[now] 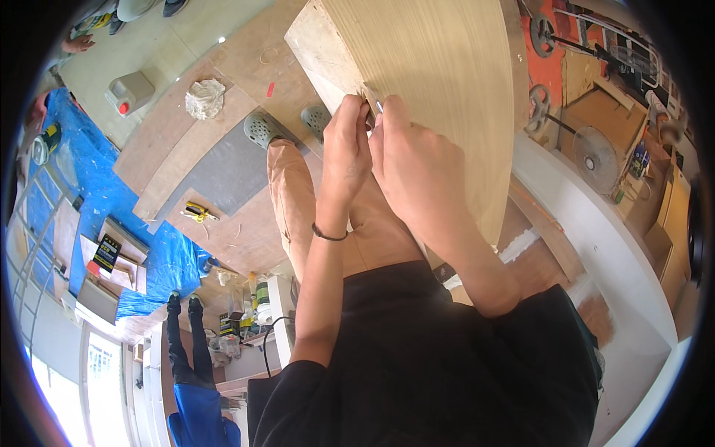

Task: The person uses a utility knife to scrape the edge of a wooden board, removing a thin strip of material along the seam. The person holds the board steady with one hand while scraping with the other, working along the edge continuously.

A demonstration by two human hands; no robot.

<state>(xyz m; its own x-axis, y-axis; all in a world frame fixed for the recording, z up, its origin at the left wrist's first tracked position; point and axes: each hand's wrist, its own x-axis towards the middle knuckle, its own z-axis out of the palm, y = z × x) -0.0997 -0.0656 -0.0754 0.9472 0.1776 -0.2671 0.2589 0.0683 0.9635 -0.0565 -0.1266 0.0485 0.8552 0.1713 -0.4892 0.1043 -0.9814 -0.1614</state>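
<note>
Both hands met at the near edge of the pale wood panel (pixel 439 89). The left hand (pixel 345 149) pinched the edge with closed fingers; the right hand (pixel 413 167) gripped a small metal blade (pixel 378 106), apparently trimming; steady pressure seemed needed next.

- My left hand (pixel 347 141) is raised ahead of me, fingers (pixel 356 112) curled in a pinch, a dark band around the wrist.
- My right hand (pixel 411 160) sits just beside it, knuckles up, fingers bent, fingertips meeting the left's.
- Both forearms are bare.
</note>
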